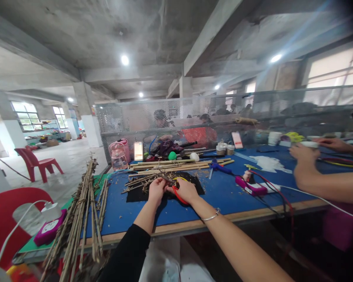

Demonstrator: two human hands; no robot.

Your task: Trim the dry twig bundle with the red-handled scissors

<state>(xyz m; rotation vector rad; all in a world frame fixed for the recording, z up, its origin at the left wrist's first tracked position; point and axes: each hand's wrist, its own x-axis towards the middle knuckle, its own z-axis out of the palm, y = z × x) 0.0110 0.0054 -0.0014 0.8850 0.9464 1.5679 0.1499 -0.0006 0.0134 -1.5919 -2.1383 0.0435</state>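
My right hand (186,190) is closed round shears (180,196) with one red and one yellow handle. Their dark jaws point up and left, close to my left fingers. My left hand (156,191) is pinched on a thin brown twig at the jaws; its fingertips are partly hidden. Both hands are almost touching, above a black mat (134,195) on the blue tabletop (117,219). Dry twigs (145,182) and small scraps lie on the mat, just beyond my hands.
Bundled long sticks (82,207) lean across the table's left end beside a purple power strip (50,227). Bamboo poles (170,166), a blue glue gun (220,167) and another power strip (251,187) lie beyond. At right, a co-worker's arms (326,180) reach over the table. A perforated metal screen (117,125) stands behind.
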